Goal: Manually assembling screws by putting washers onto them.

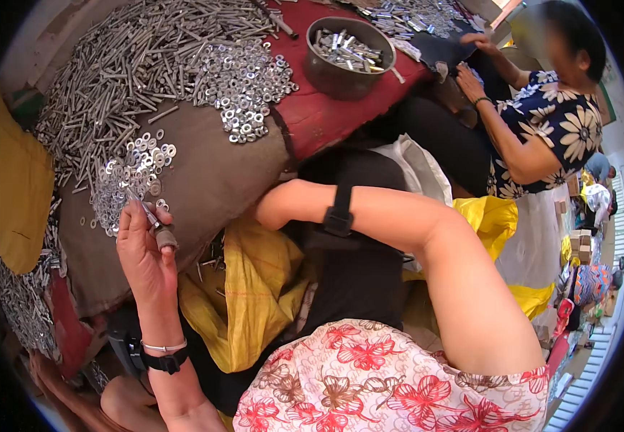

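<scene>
Partner: Left hand first. What is it doing?

Me: Landmark: brown cushion (pixel 211 151). My left hand (pixel 145 252) is grasping a slim metal piece (pixel 151 217) between thumb and fingertips. I am holding it over the cushion's left part, at the near side of a small washer heap (pixel 128 176) lying there.

Partner: And the right?

Me: My right hand (pixel 279 204) is reaching to the cushion's right edge. Its fingers are hiding behind that edge, so I cannot tell whether they are gripping anything. A black strap (pixel 338 211) is circling that wrist.

Partner: Surroundings?

Me: A large bolt pile (pixel 125 65) is spreading beyond the cushion's far side; a heap of ring pieces (pixel 243 83) is resting along its far edge. Right of the cushion, a grey bowl (pixel 333 81) of metal pieces is standing on red cloth (pixel 305 137). A yellow sack (pixel 254 288) is lying just nearer than the cushion. A co-worker (pixel 542 129) is holding both arms forward, well right of it.
</scene>
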Demonstrator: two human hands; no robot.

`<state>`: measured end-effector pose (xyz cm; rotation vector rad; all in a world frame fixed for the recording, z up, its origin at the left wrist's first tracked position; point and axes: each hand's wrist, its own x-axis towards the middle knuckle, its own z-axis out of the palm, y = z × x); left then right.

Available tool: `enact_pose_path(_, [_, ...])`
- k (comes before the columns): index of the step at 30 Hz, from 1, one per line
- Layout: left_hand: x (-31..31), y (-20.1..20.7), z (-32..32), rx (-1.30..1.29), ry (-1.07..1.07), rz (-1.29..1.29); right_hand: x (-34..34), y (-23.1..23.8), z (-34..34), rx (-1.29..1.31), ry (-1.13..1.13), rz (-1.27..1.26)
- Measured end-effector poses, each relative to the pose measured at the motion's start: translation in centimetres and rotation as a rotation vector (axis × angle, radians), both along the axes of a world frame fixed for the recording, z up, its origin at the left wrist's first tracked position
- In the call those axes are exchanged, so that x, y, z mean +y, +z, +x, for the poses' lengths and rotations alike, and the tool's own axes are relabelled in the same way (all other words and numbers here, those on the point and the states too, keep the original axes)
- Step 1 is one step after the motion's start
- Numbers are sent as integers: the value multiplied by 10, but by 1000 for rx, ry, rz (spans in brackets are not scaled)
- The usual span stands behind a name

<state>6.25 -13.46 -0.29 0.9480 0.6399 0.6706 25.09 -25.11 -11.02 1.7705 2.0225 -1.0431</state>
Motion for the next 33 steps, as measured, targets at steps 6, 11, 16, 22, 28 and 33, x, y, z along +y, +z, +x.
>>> enact_pose_path(6, [15,-13,-3,-5,22,58,0,-71,19,-42,-196,-131])
enact_pose_path(11, [15,-10,0,100,-55,62,-17,-131,56,-170,-383,-214])
enact_pose_path(16, [18,-11,-10,173,-34,54,2,-187,69,-195,-448,-210])
enact_pose_path(22, [19,-7,-7,130,-56,-21,-17,-227,101,-282,-543,-245])
enact_pose_path(28, [17,-10,-10,152,-41,-9,-20,-222,101,-264,-486,-247])
enact_pose_path(33, [12,-8,-7,145,-11,-60,-23,-171,79,-200,-343,-228])
